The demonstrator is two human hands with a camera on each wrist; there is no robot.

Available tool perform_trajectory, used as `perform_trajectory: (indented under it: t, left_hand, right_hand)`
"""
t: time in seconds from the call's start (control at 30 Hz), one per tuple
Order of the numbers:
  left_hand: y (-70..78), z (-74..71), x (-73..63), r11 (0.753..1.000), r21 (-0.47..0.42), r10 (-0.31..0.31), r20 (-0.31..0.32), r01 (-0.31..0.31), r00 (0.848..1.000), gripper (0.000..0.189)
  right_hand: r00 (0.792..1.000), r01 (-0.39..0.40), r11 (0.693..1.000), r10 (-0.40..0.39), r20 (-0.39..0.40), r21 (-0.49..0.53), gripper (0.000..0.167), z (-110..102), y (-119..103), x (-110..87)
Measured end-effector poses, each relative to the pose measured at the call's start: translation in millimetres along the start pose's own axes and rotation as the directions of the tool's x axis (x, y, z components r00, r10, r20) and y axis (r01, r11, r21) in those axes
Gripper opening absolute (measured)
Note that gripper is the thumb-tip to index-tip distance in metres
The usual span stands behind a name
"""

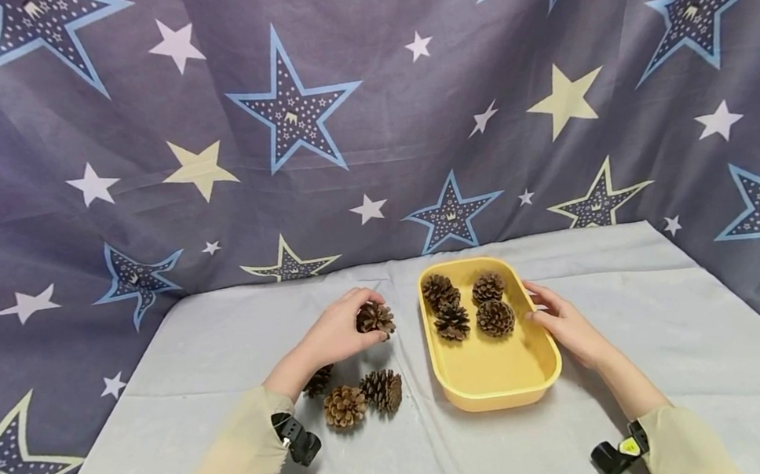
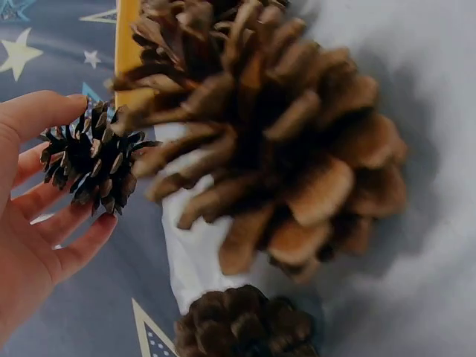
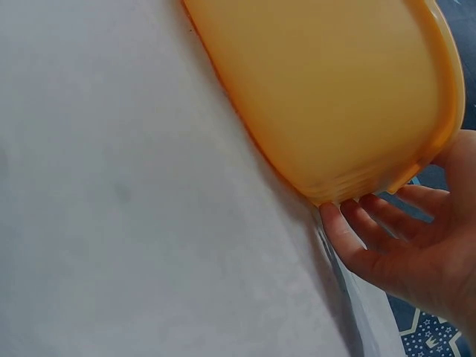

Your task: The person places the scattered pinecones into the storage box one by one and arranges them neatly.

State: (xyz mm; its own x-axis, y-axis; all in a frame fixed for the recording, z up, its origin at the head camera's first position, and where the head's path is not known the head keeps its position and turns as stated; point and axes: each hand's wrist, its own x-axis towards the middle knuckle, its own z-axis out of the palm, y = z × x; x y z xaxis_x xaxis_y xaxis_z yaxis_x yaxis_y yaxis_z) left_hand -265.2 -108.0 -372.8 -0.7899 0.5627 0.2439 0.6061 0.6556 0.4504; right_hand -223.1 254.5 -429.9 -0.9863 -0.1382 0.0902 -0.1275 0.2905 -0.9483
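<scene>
- One pine cone is in the grasp of the left hand, which is clamped on it, the thumb on one side and the fingertips on the other.
- That cone sits at the fingertip end of the hand, on the side toward the yellow tub, with a stretch of bare tablecloth between cone and tub.
- Three loose cones lie on the table on the near side of the left hand; a light brown one and a dark one are side by side, and another shows only partly from behind the wrist.
- In the left wrist view, a loose cone looms large in front of the lens, slightly blurred, while the held one appears smaller, between thumb and fingers.
- The right hand is clamped on the tub's right wall, with the fingers against the outside and the thumb at the rim.
- Four cones rest inside the tub, grouped toward its far end, left of the right hand and apart from it; the near end shows bare yellow floor.
- Each wrist wears a black camera below a pale sleeve.
- A starry curtain hangs behind the table.
</scene>
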Motion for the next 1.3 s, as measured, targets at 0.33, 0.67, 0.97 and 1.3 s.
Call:
perform_trajectory:
  t: [0.33,0.67,0.97,1.3]
  left_hand:
    - [18.6,-1.8,10.3,0.999,-0.029,0.022,-0.015,-0.022,1.0,0.048]
    - [41.3,-2.5,19.3,0.998,-0.013,0.065,-0.007,-0.065,0.998,0.049]
    - [63.1,6.5,31.3,0.991,-0.02,0.132,0.012,-0.132,0.991,0.049]
    - [86.1,24.6,40.4,0.986,0.0,0.168,0.09,-0.169,0.982,0.05]
  right_hand:
    - [1.0,-0.003,1.0,0.003,0.003,-0.011,0.058,0,-1,-0.3]
    - [1.0,0.003,1.0,-0.003,-0.001,-0.013,0.059,0,-1,0.2]
    - [1.0,-0.008,1.0,0.008,-0.004,-0.012,0.059,0,0,-0.2]
    - [1.0,-0.016,1.0,0.016,-0.003,-0.008,0.059,0,-1,-0.6]
